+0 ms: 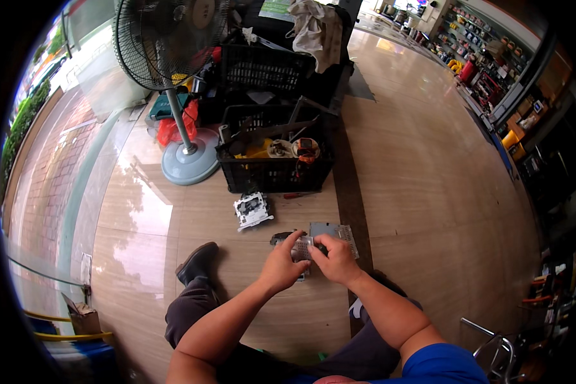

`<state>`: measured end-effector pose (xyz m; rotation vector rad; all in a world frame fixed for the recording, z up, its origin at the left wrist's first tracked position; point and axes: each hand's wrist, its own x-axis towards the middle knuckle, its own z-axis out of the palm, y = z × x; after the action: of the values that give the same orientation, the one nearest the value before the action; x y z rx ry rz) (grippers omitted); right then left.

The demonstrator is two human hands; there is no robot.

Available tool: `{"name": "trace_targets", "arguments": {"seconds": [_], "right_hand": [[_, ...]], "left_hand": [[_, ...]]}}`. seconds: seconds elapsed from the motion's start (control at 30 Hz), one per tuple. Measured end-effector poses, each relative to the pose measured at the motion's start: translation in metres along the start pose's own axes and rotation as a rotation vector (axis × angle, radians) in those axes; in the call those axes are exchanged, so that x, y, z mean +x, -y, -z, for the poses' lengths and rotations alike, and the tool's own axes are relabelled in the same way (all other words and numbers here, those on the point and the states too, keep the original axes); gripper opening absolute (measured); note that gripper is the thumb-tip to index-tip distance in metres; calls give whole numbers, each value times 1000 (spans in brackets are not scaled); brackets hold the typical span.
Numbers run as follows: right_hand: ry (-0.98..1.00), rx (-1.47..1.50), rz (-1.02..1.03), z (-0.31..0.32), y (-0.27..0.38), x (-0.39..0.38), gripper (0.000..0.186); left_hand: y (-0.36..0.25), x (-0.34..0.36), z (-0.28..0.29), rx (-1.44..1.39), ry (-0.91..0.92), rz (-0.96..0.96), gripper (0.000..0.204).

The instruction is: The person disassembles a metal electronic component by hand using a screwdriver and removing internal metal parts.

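Observation:
Between my legs, just above the floor, both hands hold a small grey perforated metal part (302, 249). My left hand (280, 262) grips its left side with thumb and forefinger. On the other side, the fingers of my right hand (336, 259) are closed on the right edge. Right behind my hands, a flat grey metal plate (325, 228) lies on the floor with a perforated strip (347, 239) at its right. A dark piece (279, 237) shows behind my left fingers. Farther left rests a white-framed mechanism (253, 211) with dark parts inside.
Ahead stands a black plastic crate (275, 176) full of tools and parts, with another black crate (262, 67) behind it. A red-handled tool (297, 194) lies before it. At the left is a standing fan (189, 166). My boot (197, 262) is near the mechanism. Shelves (486, 51) line the far right.

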<state>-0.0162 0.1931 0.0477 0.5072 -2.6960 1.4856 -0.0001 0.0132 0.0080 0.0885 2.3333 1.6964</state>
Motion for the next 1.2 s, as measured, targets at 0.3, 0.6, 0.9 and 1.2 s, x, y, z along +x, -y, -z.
{"name": "trace_targets", "arguments": {"seconds": [0.3,0.6,0.9,1.2], "right_hand": [[-10,5,28,0,3,-1,17],[-22,-1,44,4,3,-3,17],[-21,-9,3,6,3,-4,18],[-38,-14,-15,4,1,-4,19]], "left_hand": [[-5,-1,2,41,-11,2,75],[-1,3,1,14,31,-56,77],[7,7,2,48,72,-118,78],[-8,6,13,-17,150,-54,76]]}}
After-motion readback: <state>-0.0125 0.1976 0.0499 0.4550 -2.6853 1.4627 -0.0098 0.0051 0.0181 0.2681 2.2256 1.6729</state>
